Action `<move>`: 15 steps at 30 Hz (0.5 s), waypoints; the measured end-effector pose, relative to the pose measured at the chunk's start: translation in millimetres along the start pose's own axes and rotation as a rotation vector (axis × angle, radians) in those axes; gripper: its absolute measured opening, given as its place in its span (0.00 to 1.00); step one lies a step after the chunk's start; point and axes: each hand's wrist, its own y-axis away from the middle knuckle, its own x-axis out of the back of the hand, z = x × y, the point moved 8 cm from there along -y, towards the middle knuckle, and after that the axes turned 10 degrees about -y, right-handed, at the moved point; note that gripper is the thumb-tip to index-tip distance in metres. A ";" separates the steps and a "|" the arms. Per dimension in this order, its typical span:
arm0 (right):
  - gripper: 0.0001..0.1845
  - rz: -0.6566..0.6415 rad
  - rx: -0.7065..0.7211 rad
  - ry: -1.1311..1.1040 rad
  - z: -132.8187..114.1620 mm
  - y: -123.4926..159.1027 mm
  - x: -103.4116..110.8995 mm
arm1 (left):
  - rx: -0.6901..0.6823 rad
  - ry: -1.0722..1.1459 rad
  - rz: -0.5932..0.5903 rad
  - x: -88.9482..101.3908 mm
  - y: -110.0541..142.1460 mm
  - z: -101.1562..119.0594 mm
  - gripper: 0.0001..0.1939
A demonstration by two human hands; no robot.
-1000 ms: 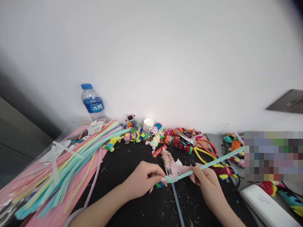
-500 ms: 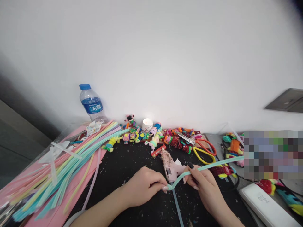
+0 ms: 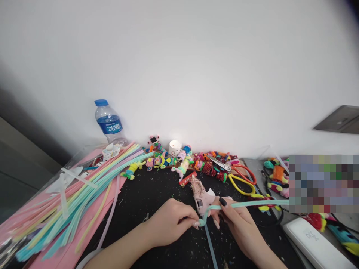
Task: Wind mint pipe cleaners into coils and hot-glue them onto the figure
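Observation:
A pale mint pipe cleaner (image 3: 252, 203) runs between my two hands and off toward the right, where a blurred patch covers its far end. Its near end is pinched in the fingertips of my left hand (image 3: 171, 222). My right hand (image 3: 237, 224) grips it a little further along, between thumb and fingers. Between the hands the strand bends in a small S-shaped curve. Just behind lies a pink glue gun (image 3: 204, 200), partly covered by my right hand, with a clear glue stick (image 3: 210, 243) stretching from it toward me.
Bundled pastel pipe cleaners (image 3: 92, 198) lie on pink sheets at left, near a water bottle (image 3: 109, 123). Small fuzzy figures (image 3: 159, 160), a white cup (image 3: 175, 148) and scissors (image 3: 241, 183) line the wall side. A white power bank (image 3: 316, 243) lies at right.
The strand was nearly straight and slanted up to the right; now its long part lies almost level and it bends sharply between my hands. My right hand has turned and shifted slightly left.

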 end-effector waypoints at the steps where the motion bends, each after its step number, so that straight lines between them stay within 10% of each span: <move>1: 0.23 -0.009 0.001 -0.001 0.1 -0.1 -1.1 | -0.004 0.000 0.001 -0.1 0.0 0.5 0.11; 15: 0.21 -0.143 -0.092 -0.031 9.9 6.3 -15.2 | -0.039 -0.021 0.019 -3.1 1.6 3.1 0.10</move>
